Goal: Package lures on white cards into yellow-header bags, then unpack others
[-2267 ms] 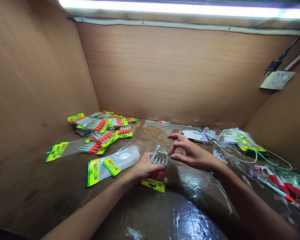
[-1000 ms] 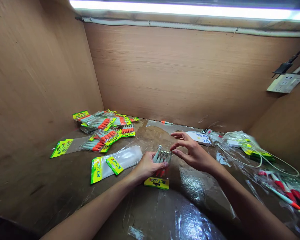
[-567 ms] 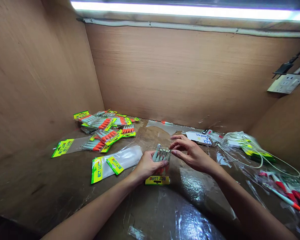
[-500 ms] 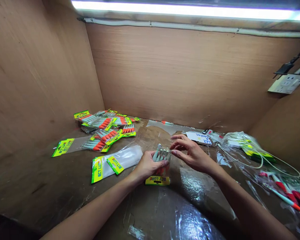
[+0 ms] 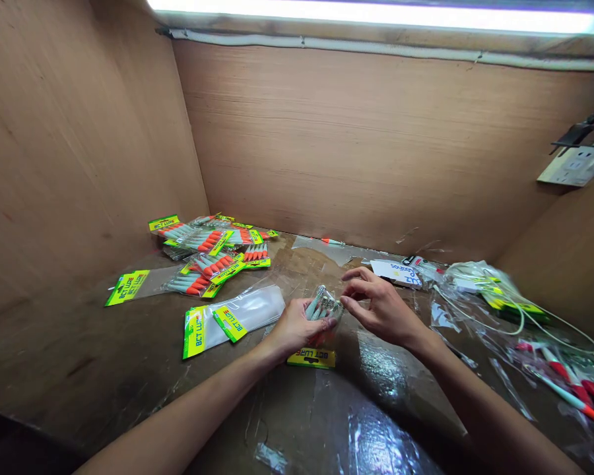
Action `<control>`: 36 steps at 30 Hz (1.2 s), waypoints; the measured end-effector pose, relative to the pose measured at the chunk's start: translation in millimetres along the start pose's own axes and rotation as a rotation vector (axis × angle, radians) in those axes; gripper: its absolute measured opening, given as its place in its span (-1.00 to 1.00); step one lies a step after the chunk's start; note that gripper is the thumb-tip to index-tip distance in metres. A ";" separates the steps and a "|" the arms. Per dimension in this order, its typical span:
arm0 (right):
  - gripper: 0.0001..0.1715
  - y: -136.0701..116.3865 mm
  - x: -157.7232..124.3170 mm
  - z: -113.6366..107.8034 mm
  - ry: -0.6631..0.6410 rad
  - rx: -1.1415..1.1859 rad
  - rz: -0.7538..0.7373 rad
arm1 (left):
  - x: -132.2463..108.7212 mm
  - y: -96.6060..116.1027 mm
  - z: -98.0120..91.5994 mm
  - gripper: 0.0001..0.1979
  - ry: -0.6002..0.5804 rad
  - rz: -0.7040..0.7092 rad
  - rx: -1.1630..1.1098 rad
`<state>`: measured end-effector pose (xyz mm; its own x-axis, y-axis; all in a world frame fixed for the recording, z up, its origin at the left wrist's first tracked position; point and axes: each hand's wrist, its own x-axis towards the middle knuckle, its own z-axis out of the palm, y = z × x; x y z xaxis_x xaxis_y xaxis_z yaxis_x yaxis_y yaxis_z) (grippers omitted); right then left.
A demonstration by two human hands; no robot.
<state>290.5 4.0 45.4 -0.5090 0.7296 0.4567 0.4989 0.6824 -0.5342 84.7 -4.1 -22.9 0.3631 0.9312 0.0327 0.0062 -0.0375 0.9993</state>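
A clear packet of fishing lures (image 5: 317, 311), pale green with orange ends, is in my left hand (image 5: 296, 323). My left thumb lies across the lures and the fingers are hidden beneath. The packet's yellow header card (image 5: 311, 357) reads BCT LURE and points toward me, upside down. My right hand (image 5: 373, 303) is at the packet's far right corner, by the metal hook ends. Its thumb and forefinger are pinched at that edge, while the other fingers are bent above it. Exactly what lies between the fingertips is too small to see.
Filled lure packets (image 5: 212, 254) are piled at the back left. Flat, unfilled bags (image 5: 250, 313) lie left of my left hand. On the right are a handwritten white card (image 5: 396, 272), a white cord (image 5: 519, 323) and loose red-and-white lures (image 5: 564, 386). A wooden wall (image 5: 351, 152) stands behind.
The packet's hook end has tilted slightly to the right. My right thumb and forefinger have drawn together at its edge. The whole view has shifted a little.
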 end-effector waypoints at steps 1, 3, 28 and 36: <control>-0.83 -1.1 -0.2 0.3 -0.003 0.005 0.002 | 0.2 -0.2 0.3 -0.60 0.016 0.007 0.010; -0.85 -2.4 -0.3 0.9 -0.015 0.031 0.021 | 0.7 -2.0 0.3 -0.61 0.049 0.013 0.031; -0.76 2.9 1.5 -11.3 -0.158 0.064 0.058 | 0.5 -6.9 -9.6 -0.56 -0.041 -0.034 0.024; -0.79 14.1 -1.0 -11.7 -0.195 0.203 0.154 | 2.2 -9.2 -7.1 -0.62 -0.003 -0.023 0.066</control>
<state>306.2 13.4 45.7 -0.5734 0.7879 0.2248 0.4404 0.5277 -0.7263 78.9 0.8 -31.9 0.3646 0.9311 0.0095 0.0759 -0.0399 0.9963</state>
